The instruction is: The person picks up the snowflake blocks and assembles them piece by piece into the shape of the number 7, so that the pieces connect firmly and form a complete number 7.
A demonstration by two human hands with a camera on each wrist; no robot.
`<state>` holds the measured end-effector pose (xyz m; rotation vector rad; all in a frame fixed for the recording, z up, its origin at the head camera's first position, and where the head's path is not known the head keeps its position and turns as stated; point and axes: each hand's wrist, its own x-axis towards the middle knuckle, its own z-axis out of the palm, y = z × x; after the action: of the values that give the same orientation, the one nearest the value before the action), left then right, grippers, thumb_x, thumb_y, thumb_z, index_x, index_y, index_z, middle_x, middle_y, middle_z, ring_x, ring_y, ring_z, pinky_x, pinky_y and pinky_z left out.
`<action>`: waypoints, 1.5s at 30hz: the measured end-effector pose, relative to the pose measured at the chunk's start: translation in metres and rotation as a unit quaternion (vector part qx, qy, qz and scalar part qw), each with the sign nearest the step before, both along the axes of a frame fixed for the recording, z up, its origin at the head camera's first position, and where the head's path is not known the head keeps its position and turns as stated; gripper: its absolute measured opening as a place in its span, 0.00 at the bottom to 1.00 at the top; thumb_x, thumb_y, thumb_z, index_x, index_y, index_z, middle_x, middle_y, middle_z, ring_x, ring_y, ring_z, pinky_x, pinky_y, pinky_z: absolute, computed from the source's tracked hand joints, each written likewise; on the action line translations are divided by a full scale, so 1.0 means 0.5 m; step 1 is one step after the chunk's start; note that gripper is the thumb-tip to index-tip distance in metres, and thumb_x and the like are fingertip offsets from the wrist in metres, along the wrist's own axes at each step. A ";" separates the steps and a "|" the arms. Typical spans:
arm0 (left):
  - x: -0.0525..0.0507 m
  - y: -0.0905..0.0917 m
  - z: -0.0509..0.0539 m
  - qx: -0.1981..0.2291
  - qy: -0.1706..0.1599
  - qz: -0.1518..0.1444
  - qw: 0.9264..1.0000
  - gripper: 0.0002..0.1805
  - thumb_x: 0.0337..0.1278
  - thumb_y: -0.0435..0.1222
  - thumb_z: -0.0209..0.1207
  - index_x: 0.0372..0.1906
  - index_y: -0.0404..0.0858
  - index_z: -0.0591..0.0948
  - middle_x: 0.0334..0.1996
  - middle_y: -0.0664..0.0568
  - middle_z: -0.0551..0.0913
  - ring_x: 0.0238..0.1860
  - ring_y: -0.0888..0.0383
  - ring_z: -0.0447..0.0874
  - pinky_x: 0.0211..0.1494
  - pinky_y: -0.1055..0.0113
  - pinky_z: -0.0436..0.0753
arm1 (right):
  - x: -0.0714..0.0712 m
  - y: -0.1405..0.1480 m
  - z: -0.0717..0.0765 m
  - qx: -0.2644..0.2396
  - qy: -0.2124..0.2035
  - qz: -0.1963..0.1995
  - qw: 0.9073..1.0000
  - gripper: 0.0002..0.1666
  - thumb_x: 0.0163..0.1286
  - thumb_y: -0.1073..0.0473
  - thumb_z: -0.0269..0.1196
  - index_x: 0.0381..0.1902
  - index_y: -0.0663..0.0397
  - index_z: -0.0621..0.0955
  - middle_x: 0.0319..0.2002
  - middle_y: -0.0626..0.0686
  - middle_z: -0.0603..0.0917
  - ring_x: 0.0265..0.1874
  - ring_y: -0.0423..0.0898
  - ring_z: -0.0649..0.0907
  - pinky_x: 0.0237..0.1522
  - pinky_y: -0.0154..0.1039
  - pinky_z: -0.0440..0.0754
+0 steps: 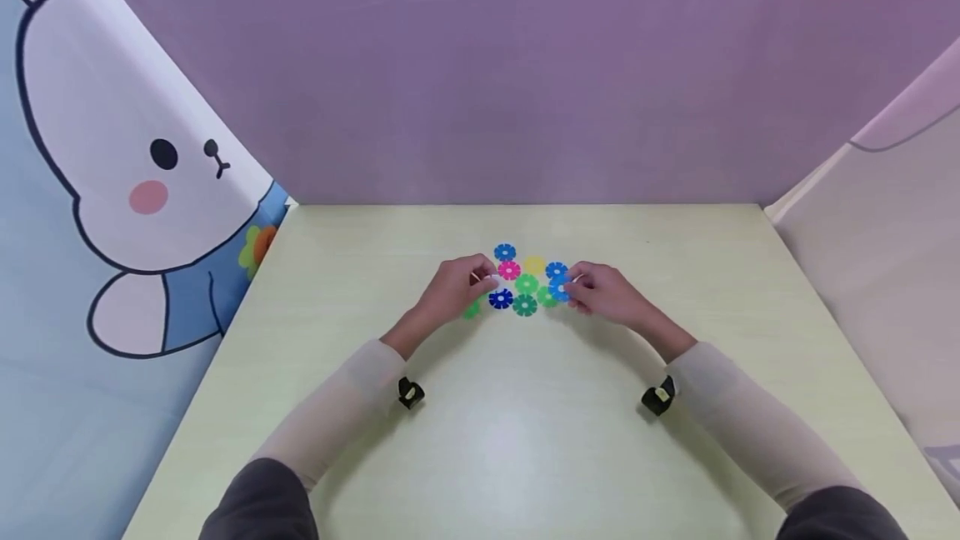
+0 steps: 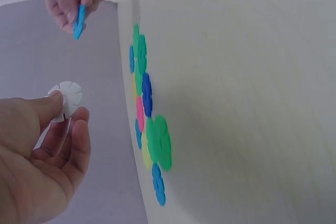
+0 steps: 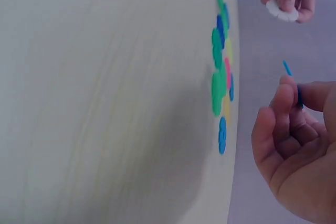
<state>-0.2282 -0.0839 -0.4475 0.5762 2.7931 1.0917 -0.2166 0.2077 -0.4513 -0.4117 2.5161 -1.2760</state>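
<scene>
My left hand pinches a white notched plastic disc between thumb and fingers, above the table. Facing it, my right hand pinches a light blue notched disc, seen nearly edge-on in both wrist views. Between and below the hands, a loose group of similar discs lies flat on the table: a pink disc, a dark blue disc, a yellow disc, a dark green disc, and several other green and blue ones. The two held discs are apart from each other.
The pale wooden table runs back to a purple cloth wall. A curtain with a cartoon animal hangs at the left, and a pale curtain at the right. Each wrist carries a small black camera.
</scene>
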 end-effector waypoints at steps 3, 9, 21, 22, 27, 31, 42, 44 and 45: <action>0.008 0.009 0.003 0.006 0.014 -0.003 1.000 0.08 0.68 0.40 0.65 0.46 0.43 0.83 0.40 0.53 0.87 0.41 0.57 0.84 0.48 0.67 0.87 | 0.003 -0.014 0.003 -0.028 -0.021 0.000 0.999 0.10 0.79 0.60 0.57 0.50 0.61 0.78 0.34 0.64 0.85 0.27 0.48 0.81 0.33 0.36 0.86; 0.017 0.022 0.011 0.012 0.026 -0.017 0.999 0.08 0.67 0.40 0.65 0.47 0.43 0.85 0.40 0.53 0.88 0.41 0.58 0.85 0.45 0.69 0.87 | 0.004 -0.038 0.007 -0.056 -0.046 -0.003 0.997 0.11 0.80 0.59 0.56 0.51 0.61 0.78 0.31 0.56 0.83 0.28 0.48 0.80 0.34 0.35 0.86; 0.024 0.038 0.016 0.010 0.038 -0.050 0.998 0.08 0.68 0.41 0.65 0.46 0.43 0.86 0.40 0.52 0.87 0.39 0.58 0.85 0.42 0.71 0.86 | 0.006 -0.075 0.011 -0.065 -0.061 0.003 0.996 0.13 0.80 0.60 0.56 0.54 0.63 0.80 0.30 0.54 0.82 0.28 0.47 0.81 0.34 0.35 0.87; 0.025 0.038 0.016 0.009 0.038 -0.050 0.998 0.08 0.68 0.41 0.65 0.46 0.43 0.86 0.40 0.53 0.87 0.39 0.58 0.85 0.42 0.71 0.86 | 0.005 -0.076 0.010 -0.065 -0.061 0.003 0.996 0.14 0.80 0.60 0.56 0.54 0.63 0.80 0.30 0.55 0.82 0.28 0.47 0.81 0.35 0.35 0.87; 0.028 0.040 0.022 0.001 0.044 -0.053 0.998 0.09 0.67 0.42 0.65 0.46 0.43 0.86 0.40 0.52 0.87 0.39 0.59 0.85 0.41 0.71 0.86 | 0.005 -0.080 0.013 -0.066 -0.067 0.003 0.996 0.14 0.80 0.59 0.56 0.55 0.62 0.80 0.31 0.55 0.83 0.28 0.47 0.81 0.35 0.35 0.87; 0.030 0.041 0.025 -0.008 0.056 -0.059 0.997 0.10 0.67 0.42 0.64 0.47 0.42 0.86 0.39 0.52 0.87 0.39 0.59 0.85 0.43 0.71 0.86 | 0.006 -0.082 0.016 -0.072 -0.073 0.005 0.995 0.14 0.80 0.59 0.55 0.55 0.63 0.79 0.31 0.54 0.83 0.28 0.46 0.81 0.35 0.35 0.87; 0.040 0.049 0.022 -0.008 0.081 -0.061 0.995 0.07 0.63 0.41 0.68 0.41 0.44 0.89 0.27 0.54 0.85 0.27 0.61 0.75 0.30 0.75 0.75 | 0.009 -0.077 0.015 -0.106 -0.126 0.000 0.986 0.15 0.81 0.58 0.55 0.55 0.63 0.79 0.32 0.53 0.82 0.29 0.46 0.81 0.38 0.35 0.87; 0.043 0.051 0.020 0.000 0.090 -0.062 0.994 0.06 0.63 0.40 0.68 0.40 0.43 0.90 0.27 0.55 0.86 0.26 0.62 0.74 0.29 0.76 0.75 | 0.010 -0.076 0.014 -0.111 -0.134 0.000 0.985 0.15 0.81 0.57 0.55 0.55 0.63 0.79 0.32 0.54 0.82 0.30 0.47 0.81 0.40 0.35 0.87; 0.044 0.052 0.019 0.004 0.095 -0.062 0.994 0.05 0.62 0.39 0.69 0.39 0.43 0.90 0.26 0.55 0.86 0.26 0.62 0.74 0.29 0.76 0.75 | 0.010 -0.075 0.014 -0.112 -0.136 -0.001 0.984 0.15 0.81 0.57 0.55 0.55 0.63 0.79 0.33 0.53 0.82 0.30 0.47 0.82 0.40 0.35 0.87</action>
<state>-0.2063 -0.0578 -0.4383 0.8863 2.8641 1.0769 -0.2115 0.1702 -0.4444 -0.2629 2.1579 -1.5106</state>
